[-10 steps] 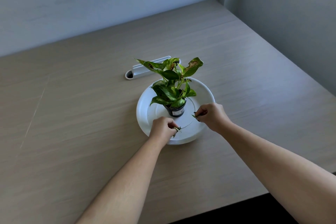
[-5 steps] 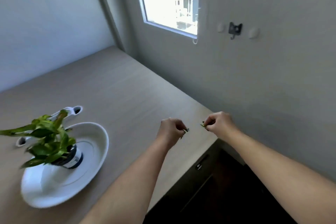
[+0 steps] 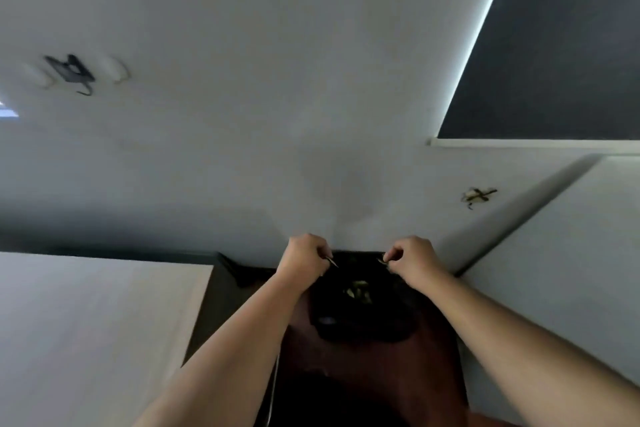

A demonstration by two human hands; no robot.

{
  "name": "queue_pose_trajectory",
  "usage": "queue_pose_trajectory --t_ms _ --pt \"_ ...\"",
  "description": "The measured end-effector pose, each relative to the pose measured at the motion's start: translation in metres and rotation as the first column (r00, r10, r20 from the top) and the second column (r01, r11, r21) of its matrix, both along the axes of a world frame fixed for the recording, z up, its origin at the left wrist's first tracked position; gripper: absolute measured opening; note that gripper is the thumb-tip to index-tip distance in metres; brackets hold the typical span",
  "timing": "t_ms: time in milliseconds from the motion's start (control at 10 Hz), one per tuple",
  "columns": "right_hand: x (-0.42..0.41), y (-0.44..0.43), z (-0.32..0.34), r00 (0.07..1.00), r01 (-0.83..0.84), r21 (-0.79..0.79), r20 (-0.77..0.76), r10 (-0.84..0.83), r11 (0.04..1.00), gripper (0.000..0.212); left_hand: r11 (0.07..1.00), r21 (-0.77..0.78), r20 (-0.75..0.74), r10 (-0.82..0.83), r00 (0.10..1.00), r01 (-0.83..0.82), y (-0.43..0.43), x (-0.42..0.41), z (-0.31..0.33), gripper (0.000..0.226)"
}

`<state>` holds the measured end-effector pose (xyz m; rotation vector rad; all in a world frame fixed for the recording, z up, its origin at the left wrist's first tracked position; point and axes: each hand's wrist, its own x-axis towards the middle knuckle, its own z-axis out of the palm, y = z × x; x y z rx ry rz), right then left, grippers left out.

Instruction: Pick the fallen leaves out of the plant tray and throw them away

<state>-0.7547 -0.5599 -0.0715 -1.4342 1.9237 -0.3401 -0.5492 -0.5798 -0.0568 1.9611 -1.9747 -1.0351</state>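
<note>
My left hand [image 3: 304, 257] is pinched shut on a small fallen leaf [image 3: 333, 262] whose tip sticks out toward the right. My right hand [image 3: 412, 257] pinches another leaf piece [image 3: 382, 259]. Both hands hover side by side above a black waste bin [image 3: 360, 319] on the floor, with yellowish-green leaf scraps [image 3: 356, 290] lying inside it. The plant and its white tray are out of view.
The wooden table's end [image 3: 104, 329] fills the lower left, its edge just left of the bin. A grey wall [image 3: 311, 114] stands right behind the bin, with a dark hook [image 3: 71, 73] at upper left. A pale panel [image 3: 571, 281] closes the right side.
The view swung right, away from the plant and tray, to the bin on the floor. Both hands carried their leaf pieces off the table and now hold them over the bin.
</note>
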Motion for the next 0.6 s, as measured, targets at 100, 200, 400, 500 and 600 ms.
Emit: queue_pose_trajectory --t_ms 100,200,400,500,600 --pt "-0.012 0.000 -0.027 0.999 0.044 0.038 -0.007 -0.044 0.998 0.014 0.997 0.076 0.001 -0.023 1.000 0.023 -0.015 -0.015 -0.033 0.019" --pt "-0.016 -0.005 -0.054 0.998 0.060 0.042 0.024 -0.062 0.997 0.010 0.989 0.138 -0.008 -0.054 0.999 0.054 -0.029 -0.026 -0.063 0.017" --pt "-0.018 -0.017 -0.088 0.991 0.093 0.104 0.082 -0.102 0.990 0.021 0.959 0.249 -0.027 -0.137 0.990 0.139 -0.051 -0.034 -0.099 0.032" --pt "-0.019 -0.022 -0.090 0.993 0.107 0.114 0.045 -0.112 0.988 0.022 0.943 0.272 -0.008 -0.197 0.980 0.191 -0.057 -0.028 -0.101 0.040" --pt "-0.019 -0.025 -0.085 0.992 0.114 0.113 0.042 -0.119 0.987 0.017 0.961 0.234 0.002 -0.151 0.989 0.146 -0.058 -0.021 -0.096 0.039"
